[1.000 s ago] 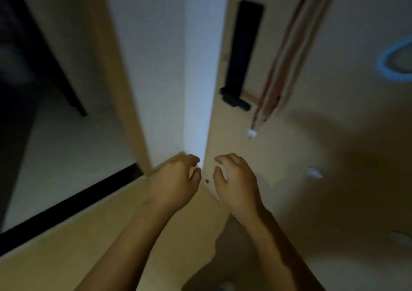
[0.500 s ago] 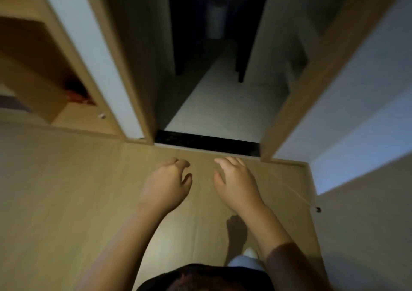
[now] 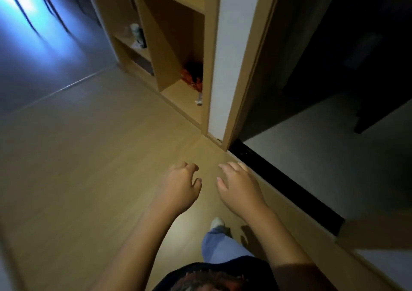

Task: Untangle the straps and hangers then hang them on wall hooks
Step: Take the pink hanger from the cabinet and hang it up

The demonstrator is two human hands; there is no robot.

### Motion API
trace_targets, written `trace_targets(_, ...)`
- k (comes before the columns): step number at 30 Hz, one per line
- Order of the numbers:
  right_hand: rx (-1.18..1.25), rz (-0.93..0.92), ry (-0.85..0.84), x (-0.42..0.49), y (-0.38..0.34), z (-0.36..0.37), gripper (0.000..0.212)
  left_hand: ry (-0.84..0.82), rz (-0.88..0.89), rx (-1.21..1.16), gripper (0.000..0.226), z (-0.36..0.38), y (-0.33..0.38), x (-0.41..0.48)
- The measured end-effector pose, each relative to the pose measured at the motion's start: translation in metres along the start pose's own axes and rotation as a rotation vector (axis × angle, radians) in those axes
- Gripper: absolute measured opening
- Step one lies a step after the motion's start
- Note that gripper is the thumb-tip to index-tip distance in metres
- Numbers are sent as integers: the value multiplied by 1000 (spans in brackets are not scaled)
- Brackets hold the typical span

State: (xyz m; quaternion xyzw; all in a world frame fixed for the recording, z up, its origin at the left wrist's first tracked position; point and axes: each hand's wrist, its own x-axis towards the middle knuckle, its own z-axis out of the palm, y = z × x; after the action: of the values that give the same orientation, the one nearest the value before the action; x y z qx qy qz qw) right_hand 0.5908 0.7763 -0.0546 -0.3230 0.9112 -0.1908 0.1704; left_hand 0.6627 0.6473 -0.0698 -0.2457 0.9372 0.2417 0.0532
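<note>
My left hand [image 3: 180,188] and my right hand [image 3: 239,187] hover side by side above the wooden floor [image 3: 89,157], both with fingers loosely curled apart and nothing in them. A red-orange bundle [image 3: 192,79], possibly straps, lies at the bottom of an open wooden shelf unit [image 3: 171,45] ahead, well beyond my hands. No hangers or wall hooks are in view.
A white wall panel [image 3: 229,52] and door frame stand right of the shelf. A dark doorway with a black threshold [image 3: 278,183] opens on the right. A small bottle [image 3: 136,32] sits on a left shelf. Chair legs [image 3: 44,7] show at the top left. My leg [image 3: 220,241] is below.
The view has swung left, from the wall with hanging straps, past the dark doorway, to the shelf unit. Both hands stayed empty and kept their pose in front of me.
</note>
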Motion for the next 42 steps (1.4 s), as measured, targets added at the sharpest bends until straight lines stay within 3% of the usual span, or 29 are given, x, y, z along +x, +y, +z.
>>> trace_targets(9,-30,-152,-68,147,5,-43,43,30,-100,7,40,-43,13,119)
trace_targets(19,-11,-200,-91,264,-17,-50,44,-17,-169,-22,43,-83,-30,214)
trace_targets(29,-32,-131,-83,397,-85,-38,43,-77,-36,31,44,-150,-106,329)
trace_targets(35,-58,-121,149,463,-113,-37,30,-24,85,73,43,-204,-140,405)
trace_targets(42,11,-46,231,540,-126,-71,36,35,207,72,42,-236,-142,495)
